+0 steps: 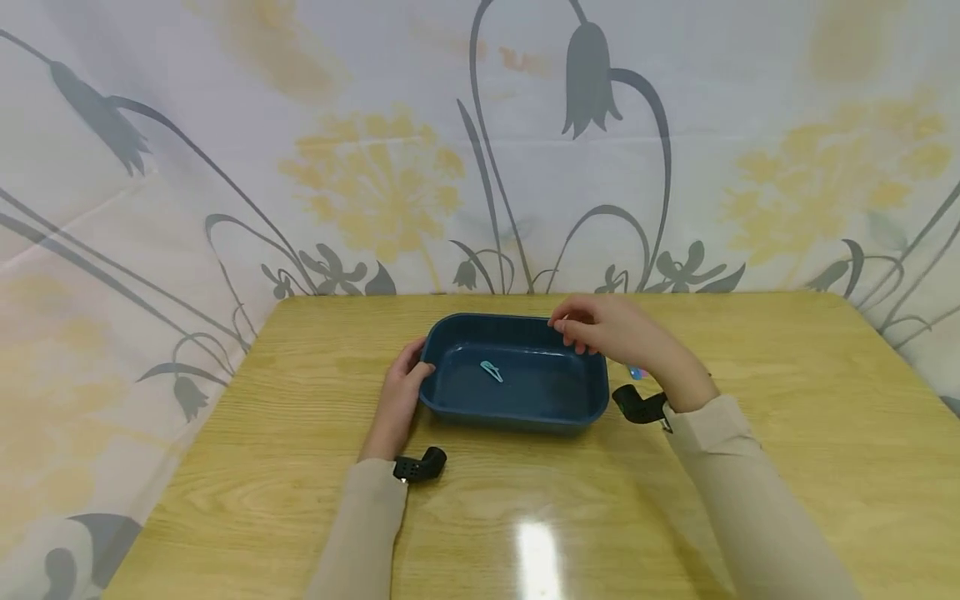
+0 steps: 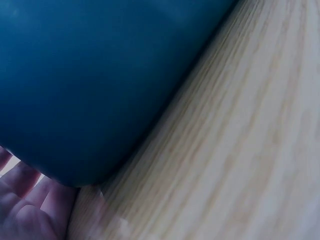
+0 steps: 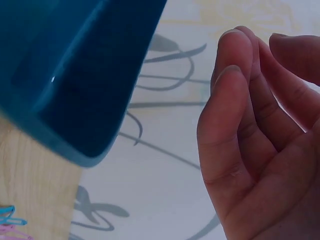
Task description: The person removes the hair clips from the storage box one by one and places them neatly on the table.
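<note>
A dark blue rectangular plastic bin sits on the wooden table, with one light blue snap hair clip lying on its floor, left of the middle. My left hand grips the bin's left end, thumb over the rim and fingers along the outside wall. In the left wrist view those fingers show beside the bin's lower corner. Above the bin's back right corner hovers my right hand, its fingers loosely bent. The right wrist view shows the thumb apart from the fingertips and nothing held.
Blue and pink hair clips lie on the table just right of the bin, partly hidden by my right wrist. The wooden table ends at a flower-patterned cloth behind it. Each wrist wears a black camera mount.
</note>
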Motion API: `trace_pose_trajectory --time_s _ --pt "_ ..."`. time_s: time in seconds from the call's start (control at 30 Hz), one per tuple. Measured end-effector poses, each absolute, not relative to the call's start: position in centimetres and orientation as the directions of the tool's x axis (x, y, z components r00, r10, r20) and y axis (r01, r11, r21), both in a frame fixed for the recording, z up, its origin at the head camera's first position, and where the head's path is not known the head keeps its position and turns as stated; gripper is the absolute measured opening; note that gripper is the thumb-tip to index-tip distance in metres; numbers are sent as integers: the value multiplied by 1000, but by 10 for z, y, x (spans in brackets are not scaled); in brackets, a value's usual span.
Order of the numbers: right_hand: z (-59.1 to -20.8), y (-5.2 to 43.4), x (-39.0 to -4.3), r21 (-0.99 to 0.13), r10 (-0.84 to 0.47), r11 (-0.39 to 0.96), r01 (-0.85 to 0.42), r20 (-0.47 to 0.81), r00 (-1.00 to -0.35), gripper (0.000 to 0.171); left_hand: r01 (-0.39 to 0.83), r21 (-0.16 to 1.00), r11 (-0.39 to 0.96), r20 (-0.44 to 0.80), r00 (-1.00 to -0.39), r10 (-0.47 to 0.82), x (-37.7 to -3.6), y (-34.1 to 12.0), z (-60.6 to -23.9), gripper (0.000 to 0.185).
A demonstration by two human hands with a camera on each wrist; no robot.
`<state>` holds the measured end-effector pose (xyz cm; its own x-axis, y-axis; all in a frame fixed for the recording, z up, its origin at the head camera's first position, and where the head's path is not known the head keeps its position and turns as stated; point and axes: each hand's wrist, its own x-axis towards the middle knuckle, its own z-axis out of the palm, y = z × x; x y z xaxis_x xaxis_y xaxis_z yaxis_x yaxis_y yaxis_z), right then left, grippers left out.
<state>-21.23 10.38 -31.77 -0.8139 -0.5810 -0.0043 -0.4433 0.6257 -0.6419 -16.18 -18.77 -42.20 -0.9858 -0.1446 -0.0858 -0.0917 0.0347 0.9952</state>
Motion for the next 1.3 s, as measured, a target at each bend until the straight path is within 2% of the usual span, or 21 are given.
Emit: trace_pose_trajectory --time_s 0.13,0.37,0.57,0.7,1.07,1.3 --pt "-319 96 -214 -662 -609 610 -434 -42 -792 22 -89 995 50 -81 -987 -142 -155 -184 -412 46" --pt "-321 77 -222 -613 -673 617 -494 -85 -735 21 -79 996 40 -73 -987 -146 -157 -186 -412 46" --pt "-332 65 -233 -656 -678 621 -429 -174 -714 22 -77 996 36 -70 -984 -164 -168 -192 -435 44" --pt "-341 59 -241 -686 -683 612 -394 -207 -701 24 -74 996 45 -65 -983 -174 -168 -191 -436 43" --pt "-358 45 -246 -669 -704 631 -394 -281 -652 28 -76 996 49 -66 -982 -179 -168 -191 -435 43" --pt "-366 38 -248 -659 -691 655 -369 -326 -645 27 -71 996 48 -62 -983 -173 -169 -192 -436 43"
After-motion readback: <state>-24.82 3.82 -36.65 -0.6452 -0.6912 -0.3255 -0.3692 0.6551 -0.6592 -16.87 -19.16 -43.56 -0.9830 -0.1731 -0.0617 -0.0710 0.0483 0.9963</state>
